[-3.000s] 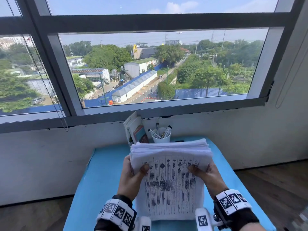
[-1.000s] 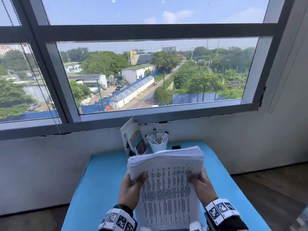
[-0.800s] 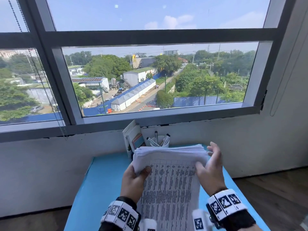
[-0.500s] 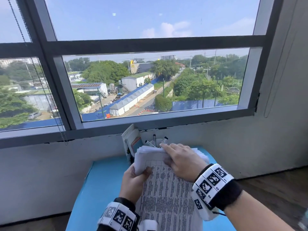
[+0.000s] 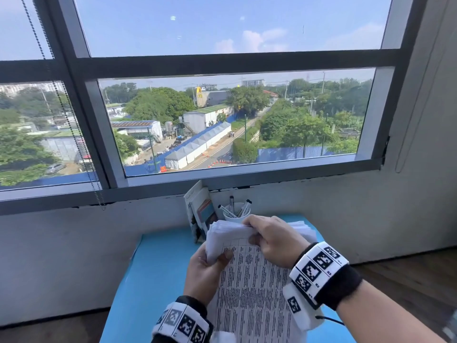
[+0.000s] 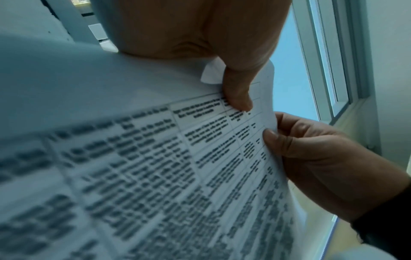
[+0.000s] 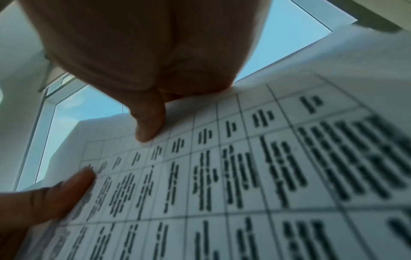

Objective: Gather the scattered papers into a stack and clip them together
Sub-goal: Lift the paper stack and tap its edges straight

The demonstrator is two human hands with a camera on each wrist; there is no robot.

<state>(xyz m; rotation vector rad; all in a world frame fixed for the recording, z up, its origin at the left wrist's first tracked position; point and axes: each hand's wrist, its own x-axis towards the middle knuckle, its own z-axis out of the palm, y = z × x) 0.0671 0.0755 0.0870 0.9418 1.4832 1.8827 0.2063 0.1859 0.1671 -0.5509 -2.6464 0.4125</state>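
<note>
A thick stack of printed papers (image 5: pixel 252 293) stands nearly upright over the blue table (image 5: pixel 153 268), its top sheet covered with a text table. My left hand (image 5: pixel 217 256) grips the stack's upper left corner, thumb on the front sheet. My right hand (image 5: pixel 252 232) reaches across the top edge and pinches it near the middle, fingers curled over the back. In the left wrist view my left hand (image 6: pixel 235 88) presses its thumb on the papers (image 6: pixel 155 176) while my right hand (image 6: pixel 300 149) pinches their edge. In the right wrist view my right hand (image 7: pixel 151 126) and the left thumb (image 7: pixel 66 190) lie on the sheet (image 7: pixel 244 176).
A white cup of markers (image 5: pixel 233 214) and leaning booklets (image 5: pixel 200 214) stand at the table's far edge against the wall under a large window (image 5: pixel 235 120). Wooden floor (image 5: pixel 408 280) lies to the right of the table.
My right hand let go of the stack's right edge, lifted, and crossed to the top edge, where it now pinches the sheets. My left hand kept its grip.
</note>
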